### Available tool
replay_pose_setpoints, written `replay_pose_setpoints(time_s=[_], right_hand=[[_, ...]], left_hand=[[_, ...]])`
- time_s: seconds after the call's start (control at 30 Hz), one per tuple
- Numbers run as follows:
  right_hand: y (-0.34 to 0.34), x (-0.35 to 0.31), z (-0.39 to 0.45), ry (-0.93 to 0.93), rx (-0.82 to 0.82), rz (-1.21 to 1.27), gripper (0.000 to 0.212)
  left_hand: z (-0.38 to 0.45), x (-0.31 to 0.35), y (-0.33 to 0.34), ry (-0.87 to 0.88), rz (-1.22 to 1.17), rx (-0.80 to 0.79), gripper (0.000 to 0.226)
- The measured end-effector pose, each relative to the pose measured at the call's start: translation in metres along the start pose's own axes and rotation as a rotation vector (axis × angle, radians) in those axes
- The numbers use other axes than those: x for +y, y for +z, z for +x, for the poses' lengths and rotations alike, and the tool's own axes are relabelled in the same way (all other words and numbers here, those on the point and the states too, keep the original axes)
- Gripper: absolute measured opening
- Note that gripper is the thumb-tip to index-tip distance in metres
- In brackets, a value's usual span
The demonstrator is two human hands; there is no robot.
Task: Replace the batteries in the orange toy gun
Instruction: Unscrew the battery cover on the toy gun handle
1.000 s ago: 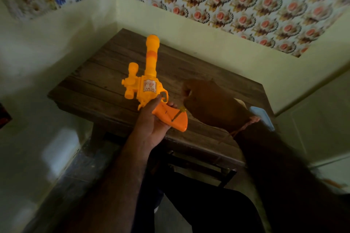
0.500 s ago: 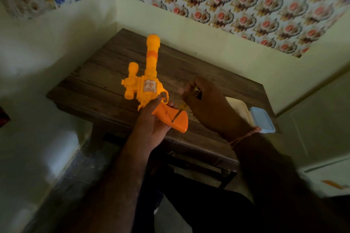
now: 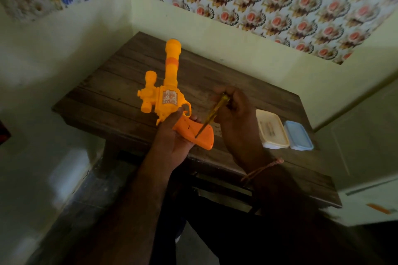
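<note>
The orange toy gun (image 3: 167, 92) is held above the wooden table (image 3: 120, 92), barrel pointing away from me. My left hand (image 3: 172, 137) grips its darker orange handle from below. My right hand (image 3: 234, 112) grips a thin yellow screwdriver (image 3: 212, 115), handle up near the fingers. The screwdriver's tip touches the side of the gun's handle, near its lower end.
Two shallow lidded plastic boxes sit on the table's right side, a cream one (image 3: 272, 129) and a blue one (image 3: 298, 135). Light walls close the table in at the back and left. A dark floor lies below the table's near edge.
My right hand has shifted right and up a little, uncovering the cream box. The screwdriver now shows fully, with its tip on the gun's handle. The left hand and gun have stayed put.
</note>
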State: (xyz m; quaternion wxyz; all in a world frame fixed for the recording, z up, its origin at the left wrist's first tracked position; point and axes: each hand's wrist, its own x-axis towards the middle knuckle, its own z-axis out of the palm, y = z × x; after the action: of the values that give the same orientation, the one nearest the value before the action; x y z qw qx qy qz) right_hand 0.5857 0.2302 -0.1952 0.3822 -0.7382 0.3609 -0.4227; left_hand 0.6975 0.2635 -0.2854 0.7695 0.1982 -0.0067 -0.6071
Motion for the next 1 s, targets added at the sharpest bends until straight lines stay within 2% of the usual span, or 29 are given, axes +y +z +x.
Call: replay_pose_setpoints(time_s=[0.1, 0.17, 0.23, 0.37, 0.53, 0.63, 0.7, 0.8, 0.87, 1.0], right_hand=[[0.0029, 0.0026, -0.0022, -0.044, 0.017, -0.086, 0.001], [0.0041, 0.0029, -0.004, -0.061, 0.02, -0.085, 0.007], [0.0042, 0.003, -0.0034, -0.046, 0.022, -0.078, 0.007], [0.0047, 0.0015, -0.0021, -0.021, 0.07, -0.077, 0.032], [0.005, 0.003, -0.0072, -0.064, 0.062, -0.063, 0.036], [0.0045, 0.0015, -0.0092, -0.109, 0.061, -0.098, 0.029], [0.0041, -0.0006, -0.0081, -0.122, 0.069, -0.118, 0.021], [0.0034, -0.0033, -0.0055, -0.155, 0.086, -0.146, 0.016], [0.0039, -0.0016, -0.0032, -0.175, 0.097, -0.18, 0.02], [0.005, 0.0005, -0.0019, -0.264, 0.093, -0.281, 0.036]], left_hand=[[0.0017, 0.0003, -0.0003, 0.016, -0.011, 0.025, 0.03], [0.003, 0.0008, -0.0007, 0.025, -0.018, 0.023, 0.037], [0.0024, 0.0002, 0.0003, 0.021, -0.014, 0.021, 0.03], [-0.0009, 0.0007, 0.0031, 0.008, -0.014, 0.016, 0.02], [0.001, 0.0016, -0.0014, 0.007, 0.014, -0.014, 0.043], [0.0026, 0.0012, -0.0019, 0.019, 0.019, -0.021, 0.059], [0.0025, 0.0013, -0.0009, 0.018, 0.016, -0.023, 0.054], [0.0011, 0.0006, 0.0011, 0.019, 0.019, -0.019, 0.032], [0.0014, -0.0003, 0.0016, 0.011, -0.002, -0.015, 0.021], [0.0024, -0.0001, 0.0008, -0.005, -0.016, -0.006, 0.019]])
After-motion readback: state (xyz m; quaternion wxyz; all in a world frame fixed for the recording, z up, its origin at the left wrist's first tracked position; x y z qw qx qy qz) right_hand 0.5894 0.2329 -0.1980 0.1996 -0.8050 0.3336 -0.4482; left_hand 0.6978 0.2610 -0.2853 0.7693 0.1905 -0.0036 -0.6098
